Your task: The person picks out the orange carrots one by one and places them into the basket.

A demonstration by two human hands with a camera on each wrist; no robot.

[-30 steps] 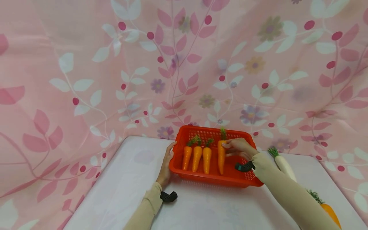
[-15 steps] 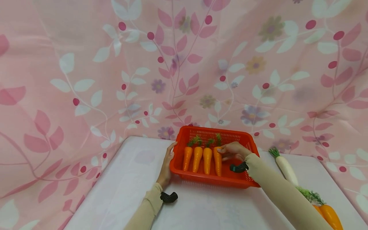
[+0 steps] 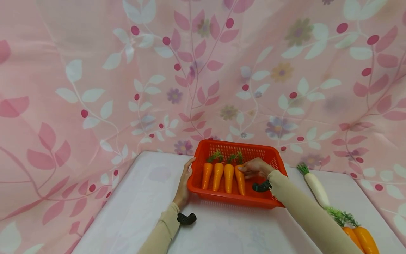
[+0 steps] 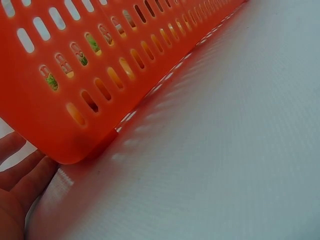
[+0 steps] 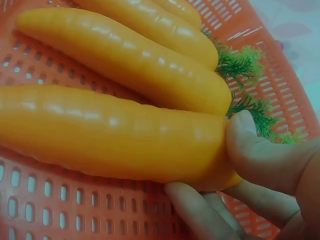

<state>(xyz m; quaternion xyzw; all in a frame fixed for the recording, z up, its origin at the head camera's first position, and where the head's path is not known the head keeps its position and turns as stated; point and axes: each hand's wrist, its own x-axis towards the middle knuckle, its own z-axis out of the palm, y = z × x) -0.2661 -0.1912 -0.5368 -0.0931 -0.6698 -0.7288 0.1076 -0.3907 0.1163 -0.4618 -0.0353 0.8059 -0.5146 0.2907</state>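
A carrot (image 3: 240,180) with a green tuft lies at a slant in the red basket (image 3: 222,198). My right hand (image 3: 258,167) pinches its thick top end, thumb above and fingers below in the right wrist view. Three more carrots (image 3: 217,177) lie side by side to its left, tufts toward the back wall. My left hand (image 3: 183,185) rests against the basket's left end, fingers extended along the outside. In the left wrist view, the left fingers (image 4: 35,180) touch the basket's lower corner, and carrot parts show through the slots.
On the white table (image 3: 142,197), right of the basket, lies a white radish (image 3: 317,188) with green leaves. Two more carrots (image 3: 364,238) lie at the front right, partly behind the right sleeve. A pink floral cloth (image 3: 203,88) hangs behind the table.
My right hand has moved left and down with the carrot, bringing it beside the other three in the basket. The left hand has stayed at the basket's end.
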